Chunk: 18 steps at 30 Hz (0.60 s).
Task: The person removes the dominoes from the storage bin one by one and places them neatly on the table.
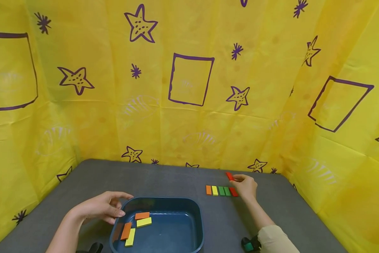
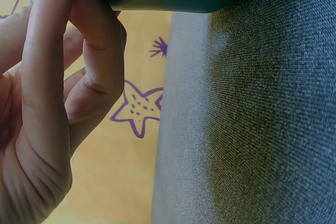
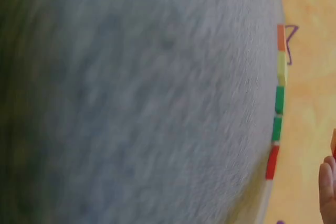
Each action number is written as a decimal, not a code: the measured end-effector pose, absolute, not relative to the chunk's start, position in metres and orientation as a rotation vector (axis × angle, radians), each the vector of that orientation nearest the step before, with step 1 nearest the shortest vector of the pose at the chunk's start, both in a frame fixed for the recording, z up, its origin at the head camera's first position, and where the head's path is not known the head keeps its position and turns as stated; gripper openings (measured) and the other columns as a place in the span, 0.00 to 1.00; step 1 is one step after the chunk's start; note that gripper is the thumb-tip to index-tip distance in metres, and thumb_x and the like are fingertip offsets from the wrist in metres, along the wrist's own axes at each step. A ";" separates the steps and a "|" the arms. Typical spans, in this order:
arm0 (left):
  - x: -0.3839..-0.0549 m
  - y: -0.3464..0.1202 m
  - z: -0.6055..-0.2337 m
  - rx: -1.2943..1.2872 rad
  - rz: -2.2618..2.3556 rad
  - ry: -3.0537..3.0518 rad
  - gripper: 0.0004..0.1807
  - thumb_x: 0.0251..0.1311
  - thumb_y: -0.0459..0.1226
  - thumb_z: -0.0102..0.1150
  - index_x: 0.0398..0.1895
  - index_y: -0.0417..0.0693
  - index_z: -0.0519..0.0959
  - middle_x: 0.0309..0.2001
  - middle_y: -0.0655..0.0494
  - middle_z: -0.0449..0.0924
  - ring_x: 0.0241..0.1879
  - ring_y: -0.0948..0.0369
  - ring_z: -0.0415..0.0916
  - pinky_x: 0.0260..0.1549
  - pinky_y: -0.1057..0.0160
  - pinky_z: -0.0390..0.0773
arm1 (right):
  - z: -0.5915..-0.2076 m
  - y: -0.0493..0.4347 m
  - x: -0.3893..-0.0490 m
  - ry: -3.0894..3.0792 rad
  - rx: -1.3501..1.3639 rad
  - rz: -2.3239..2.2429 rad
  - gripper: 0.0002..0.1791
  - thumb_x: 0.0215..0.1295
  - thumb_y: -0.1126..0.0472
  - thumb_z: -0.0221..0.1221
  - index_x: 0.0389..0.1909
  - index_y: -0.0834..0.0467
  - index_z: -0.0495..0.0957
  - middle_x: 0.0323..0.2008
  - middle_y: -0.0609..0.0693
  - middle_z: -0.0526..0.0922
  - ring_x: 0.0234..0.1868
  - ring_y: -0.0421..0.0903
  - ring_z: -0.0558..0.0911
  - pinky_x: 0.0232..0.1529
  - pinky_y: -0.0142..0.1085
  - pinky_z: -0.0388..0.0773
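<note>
Between thumb and fingers, my right hand pinches a red block above the far end of a row of flat blocks. That row on the table runs from an orange block through a yellow block and two green blocks to a red one. My left hand grips the left rim of a dark blue tray, thumb and fingers at its edge. Inside the tray lie two orange blocks and two yellow blocks, toward its left side.
The grey table is bounded by yellow curtains with purple stars and squares at the back and both sides. A black strap with a green part sits by the right forearm's sleeve.
</note>
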<state>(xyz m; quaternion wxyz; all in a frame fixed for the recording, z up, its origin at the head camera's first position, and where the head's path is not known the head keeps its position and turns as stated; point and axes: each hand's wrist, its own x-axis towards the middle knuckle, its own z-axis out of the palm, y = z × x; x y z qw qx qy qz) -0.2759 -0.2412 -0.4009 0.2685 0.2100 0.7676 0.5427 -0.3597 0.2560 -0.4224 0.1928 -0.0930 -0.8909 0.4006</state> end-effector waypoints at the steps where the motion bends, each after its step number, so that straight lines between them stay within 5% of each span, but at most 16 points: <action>1: -0.276 -0.241 -0.401 0.566 1.465 2.071 0.37 0.66 0.35 0.59 0.72 0.25 0.55 0.32 0.56 0.73 0.26 0.67 0.74 0.29 0.69 0.82 | -0.423 0.259 -0.359 -2.501 -0.271 1.124 0.17 0.55 0.59 0.70 0.45 0.61 0.87 0.40 0.57 0.90 0.42 0.56 0.86 0.41 0.41 0.82; 9: -0.276 -0.240 -0.401 0.552 1.463 2.084 0.37 0.67 0.35 0.59 0.72 0.25 0.55 0.31 0.56 0.73 0.26 0.67 0.74 0.28 0.69 0.82 | -0.429 0.278 -0.358 -2.510 -0.321 1.090 0.18 0.54 0.59 0.69 0.46 0.63 0.86 0.40 0.58 0.90 0.47 0.58 0.85 0.52 0.51 0.78; 18: -0.277 -0.239 -0.402 0.548 1.460 2.085 0.37 0.66 0.35 0.59 0.71 0.25 0.55 0.31 0.56 0.73 0.25 0.67 0.73 0.27 0.70 0.82 | -0.437 0.294 -0.354 -2.573 -0.341 1.062 0.19 0.53 0.59 0.69 0.45 0.64 0.86 0.42 0.61 0.88 0.49 0.64 0.82 0.51 0.53 0.77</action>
